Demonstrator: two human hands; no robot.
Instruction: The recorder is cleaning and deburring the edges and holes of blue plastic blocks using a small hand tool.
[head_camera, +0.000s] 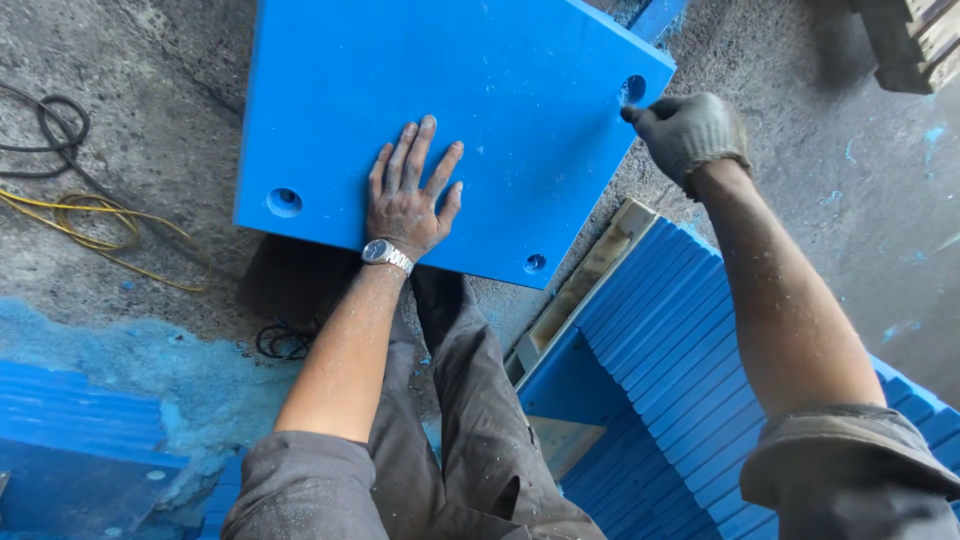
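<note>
A large blue plastic slab (480, 90) lies flat in front of me, with round countersunk holes near its corners. My bare left hand (408, 195) rests flat on it, fingers spread, a wristwatch on the wrist. My right hand (688, 132) wears a grey glove and is closed in a fist at the slab's right edge, pressed against the hole (632, 90) there. What the glove grips is hidden; only a small dark tip shows at the hole.
Stacked blue slats (660, 340) and a wooden frame (585, 280) stand to the right. Yellow and black cables (90, 215) lie on the concrete floor at left. Blue shavings (120, 360) cover the lower left. A wooden pallet (920, 40) sits top right.
</note>
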